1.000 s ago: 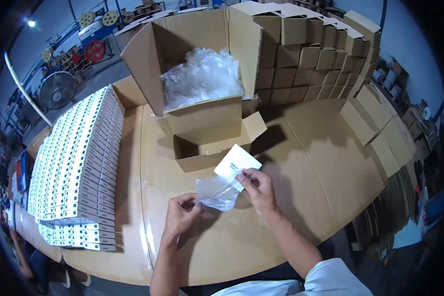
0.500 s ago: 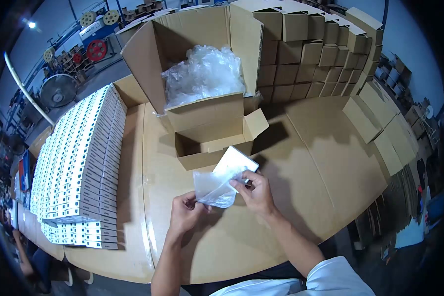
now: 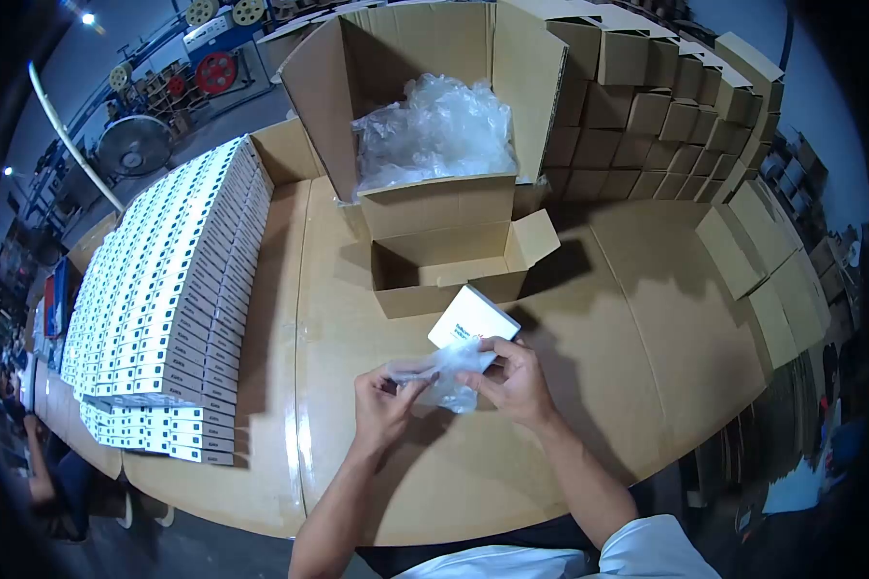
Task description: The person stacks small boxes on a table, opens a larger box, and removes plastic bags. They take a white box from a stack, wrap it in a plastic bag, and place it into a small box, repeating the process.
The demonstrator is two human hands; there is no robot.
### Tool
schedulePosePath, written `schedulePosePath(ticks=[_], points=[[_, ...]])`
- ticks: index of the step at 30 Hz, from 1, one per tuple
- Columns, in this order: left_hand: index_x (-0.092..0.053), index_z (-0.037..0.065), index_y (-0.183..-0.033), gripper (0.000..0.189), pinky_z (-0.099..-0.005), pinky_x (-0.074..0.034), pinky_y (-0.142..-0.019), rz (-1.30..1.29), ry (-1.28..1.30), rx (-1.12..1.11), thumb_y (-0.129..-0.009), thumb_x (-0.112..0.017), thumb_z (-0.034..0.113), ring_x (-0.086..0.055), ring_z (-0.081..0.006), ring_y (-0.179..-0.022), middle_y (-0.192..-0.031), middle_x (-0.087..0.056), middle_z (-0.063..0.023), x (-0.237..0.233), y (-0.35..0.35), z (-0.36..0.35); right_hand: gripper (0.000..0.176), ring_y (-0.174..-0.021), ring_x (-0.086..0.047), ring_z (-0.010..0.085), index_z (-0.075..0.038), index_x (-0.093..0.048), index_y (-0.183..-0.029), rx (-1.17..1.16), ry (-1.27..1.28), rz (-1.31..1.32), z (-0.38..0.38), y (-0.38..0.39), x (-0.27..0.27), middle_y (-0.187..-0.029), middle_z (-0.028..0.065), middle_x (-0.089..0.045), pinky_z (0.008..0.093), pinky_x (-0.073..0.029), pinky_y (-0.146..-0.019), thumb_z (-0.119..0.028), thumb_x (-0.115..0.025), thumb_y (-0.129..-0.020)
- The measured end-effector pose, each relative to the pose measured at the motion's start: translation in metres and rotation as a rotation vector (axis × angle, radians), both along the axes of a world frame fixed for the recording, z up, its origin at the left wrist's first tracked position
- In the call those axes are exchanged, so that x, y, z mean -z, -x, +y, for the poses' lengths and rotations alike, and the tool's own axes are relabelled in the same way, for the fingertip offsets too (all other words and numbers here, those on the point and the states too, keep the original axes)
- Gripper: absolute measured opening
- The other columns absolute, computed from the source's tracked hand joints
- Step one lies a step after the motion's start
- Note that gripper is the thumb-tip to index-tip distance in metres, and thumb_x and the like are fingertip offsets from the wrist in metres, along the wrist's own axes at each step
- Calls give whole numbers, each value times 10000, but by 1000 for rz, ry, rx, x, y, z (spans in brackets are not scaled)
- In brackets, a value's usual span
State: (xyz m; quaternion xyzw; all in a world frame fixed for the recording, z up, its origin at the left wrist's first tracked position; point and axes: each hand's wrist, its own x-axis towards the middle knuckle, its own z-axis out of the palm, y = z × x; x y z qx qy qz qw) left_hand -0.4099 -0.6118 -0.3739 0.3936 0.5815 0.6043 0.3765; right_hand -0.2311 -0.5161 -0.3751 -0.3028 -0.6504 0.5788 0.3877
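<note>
My right hand (image 3: 517, 381) grips a small white box (image 3: 471, 319) together with one edge of a clear plastic bag (image 3: 446, 372). My left hand (image 3: 384, 405) pinches the bag's other edge, and the bag is stretched between both hands just above the cardboard-covered table (image 3: 637, 318). The white box pokes out past my right fingers, its near end at the bag. Right behind it stands a small open brown carton (image 3: 451, 265).
A large open carton (image 3: 396, 58) holds a heap of clear plastic bags (image 3: 436, 130). Rows of small white boxes (image 3: 179, 280) fill the left side. Stacked brown cartons (image 3: 666, 106) stand at the back right, flat carton blanks (image 3: 772, 270) on the right. Another person (image 3: 39, 473) sits far left.
My hands have drawn closer together and the bag is now flattened between them. The white box has tilted down toward the bag. The camera view shifted slightly right.
</note>
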Motion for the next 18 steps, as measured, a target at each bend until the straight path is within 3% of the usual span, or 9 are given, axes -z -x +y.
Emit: schedulePosePath(ticks=[4, 7, 9, 13, 14, 16, 18], points=[[-724, -32, -1084, 225, -257, -535, -707, 1, 30, 28, -873, -752, 41, -666, -106, -816, -952, -733, -61, 1, 5, -3, 239, -853, -603, 72, 26, -637, -1036, 40, 10, -98, 0, 1, 10, -999, 24, -597, 218, -527, -701, -18, -786, -855], [-698, -41, -1112, 317, -243, -529, -635, -54, 30, 24, -844, -808, 87, -652, -83, -783, -957, -723, -54, -6, -3, 1, 201, -731, -563, 41, 18, -681, -981, 65, -10, -13, 2, 2, 14, -1034, 48, -591, 211, -489, -607, -62, -808, -846], [-681, -42, -1148, 375, -238, -530, -619, -57, 70, 62, -831, -823, 97, -648, -78, -784, -965, -719, -54, -1, -6, 1, 235, -788, -593, 66, 14, -673, -1053, -22, 9, 9, 7, -2, 16, -1067, 61, -590, 218, -497, -643, -36, -782, -850], [-674, -41, -1126, 408, -251, -566, -687, 76, 1, 41, -791, -861, 100, -665, -105, -814, -962, -714, -71, 3, -9, 4, 340, -989, -614, 123, 21, -628, -1191, -55, -145, 257, 10, -7, -12, -1097, 75, -595, 252, -505, -770, 15, -683, -855], [-673, -46, -1113, 415, -276, -572, -777, 17, 180, 59, -778, -871, 97, -673, -126, -868, -977, -716, -79, 2, -7, 2, 426, -1132, -571, 150, 36, -589, -1266, -66, -109, 294, 13, -13, -15, -1146, 90, -602, 288, -487, -885, -3, -620, -843], [-679, -46, -1096, 407, -292, -569, -814, 51, 122, 42, -769, -877, 93, -677, -139, -888, -975, -720, -85, -6, -13, 0, 402, -1096, -599, 170, -13, -651, -1223, 54, -97, 92, 13, -31, -29, -1218, 117, -616, 314, -490, -918, -76, -690, -828], [-680, -45, -1085, 401, -302, -569, -828, 82, 66, 51, -763, -879, 88, -682, -149, -895, -972, -724, -91, -1, -15, 0, 365, -1060, -629, 193, -55, -702, -1151, 116, -323, 39, 18, -33, -28, -1176, 124, -656, 317, -503, -899, -137, -771, -802]])
